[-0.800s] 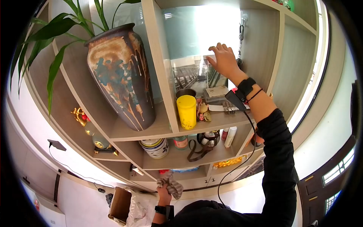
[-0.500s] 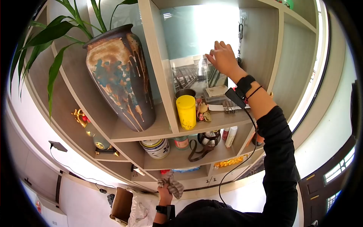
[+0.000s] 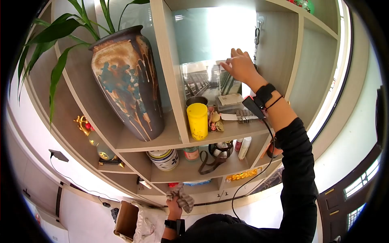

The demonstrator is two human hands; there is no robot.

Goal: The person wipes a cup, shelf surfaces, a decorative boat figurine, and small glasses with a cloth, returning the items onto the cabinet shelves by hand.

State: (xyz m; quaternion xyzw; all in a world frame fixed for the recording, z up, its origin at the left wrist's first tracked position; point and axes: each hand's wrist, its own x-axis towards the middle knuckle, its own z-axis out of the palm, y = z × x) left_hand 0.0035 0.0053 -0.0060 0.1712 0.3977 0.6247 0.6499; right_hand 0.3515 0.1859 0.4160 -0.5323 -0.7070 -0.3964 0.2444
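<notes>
My right hand (image 3: 243,69) reaches into the upper shelf compartment, fingers bent and apart, with nothing visible in them. It is in front of a black-and-white picture (image 3: 202,81) leaning at the back; whether it touches the picture I cannot tell. Just beyond the hand a dark chain (image 3: 256,40) hangs from a wall hook. Below stand a yellow canister (image 3: 197,121), small shell-like ornaments (image 3: 216,120) and a clear box (image 3: 230,101). Low down, my left hand (image 3: 174,208) is closed around a checkered cloth (image 3: 184,198).
A tall drip-glazed vase (image 3: 127,89) with a leafy plant stands on the left. The lower shelf holds a patterned jar (image 3: 164,160), a brown strap (image 3: 212,164) and a white tube (image 3: 244,148). A lined bin (image 3: 127,222) is on the floor. A black cable (image 3: 255,176) hangs from my right wrist.
My right hand has dropped slightly in the compartment. The cloth stays in my left hand, and the whole view has shifted a little.
</notes>
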